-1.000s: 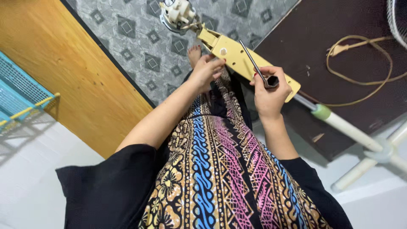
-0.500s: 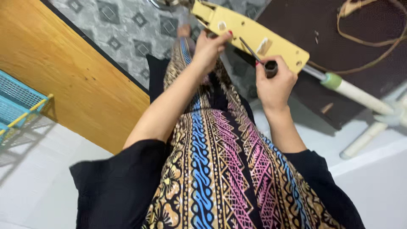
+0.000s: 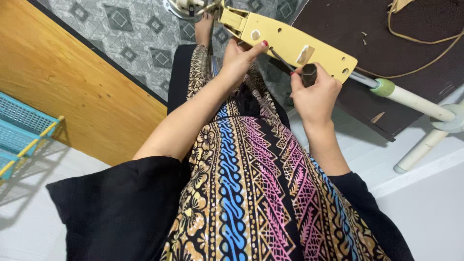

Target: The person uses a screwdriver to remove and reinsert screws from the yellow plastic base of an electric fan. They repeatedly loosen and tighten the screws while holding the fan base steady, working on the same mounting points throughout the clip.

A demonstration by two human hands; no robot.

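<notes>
The yellow housing (image 3: 290, 43) is a long, flat plastic panel with small holes and a pale patch, lying diagonally from 12 o'clock toward 2 o'clock. The left hand (image 3: 239, 60) is closed on its lower edge near the upper end. The right hand (image 3: 314, 94) is wrapped around the dark handle of a screwdriver (image 3: 292, 67), tip on the panel. A white pole (image 3: 415, 101) extends toward 3 o'clock. A brown mat (image 3: 367, 29) lies behind it; a blue rack (image 3: 21, 130) sits well apart at 9 o'clock.
</notes>
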